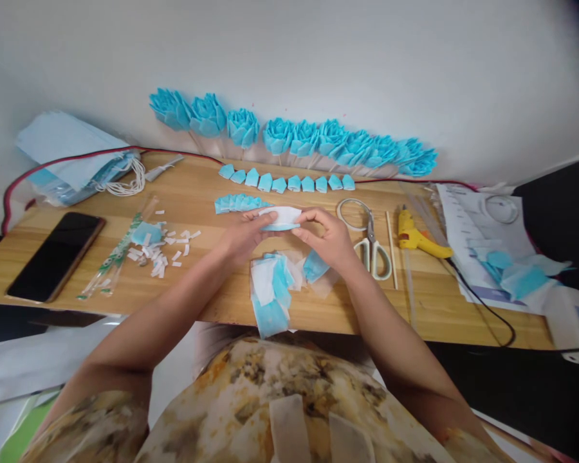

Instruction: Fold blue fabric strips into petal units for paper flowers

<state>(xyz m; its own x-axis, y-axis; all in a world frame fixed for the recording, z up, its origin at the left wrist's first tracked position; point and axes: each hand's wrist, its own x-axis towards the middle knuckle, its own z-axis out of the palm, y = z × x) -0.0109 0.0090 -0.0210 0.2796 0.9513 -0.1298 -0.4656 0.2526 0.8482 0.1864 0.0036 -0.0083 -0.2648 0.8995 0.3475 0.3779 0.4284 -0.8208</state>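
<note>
Between my hands is a folded piece of blue and white mask fabric [282, 217], its white side facing up. My left hand [248, 233] pinches its left end, thumb on top. At the right end, my right hand [324, 233] grips it between thumb and fingers. Just behind them lies an overlapping row of folded blue petals [241, 203]. Farther back runs a row of separate blue petals [280, 184]. In front of my hands, loose blue and white fabric pieces [271, 289] lie near the table's front edge.
Several blue fabric roses [244, 127] on sticks lean against the wall. Scissors [372, 247], a tape roll [353, 212], a thin stick [392, 251] and a yellow glue gun [417, 236] lie right. Left are a phone [55, 257], white scraps [160, 263] and stacked masks [72, 154].
</note>
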